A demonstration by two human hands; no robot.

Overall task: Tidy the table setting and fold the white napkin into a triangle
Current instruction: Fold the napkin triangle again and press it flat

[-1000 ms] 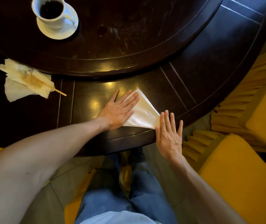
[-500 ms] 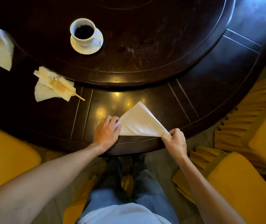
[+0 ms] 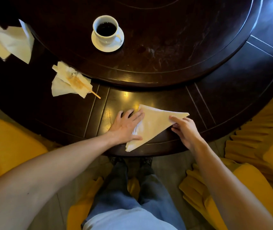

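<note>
Napkin (image 3: 155, 123) folded triangular near table (image 3: 232, 90) edge; left hand (image 3: 126, 127) pressing flat, right hand (image 3: 184, 128) pinching edge.

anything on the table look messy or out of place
Yes. A crumpled, brown-stained tissue with a wooden stick poking out lies left of the folded napkin. More loose white paper sits at the far left edge. The cup stands upright on its saucer, nothing spilled.

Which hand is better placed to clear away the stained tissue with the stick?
The left hand. It lies flat on the napkin, on the side nearer the stained tissue. The right hand is at the napkin's far corner.
</note>
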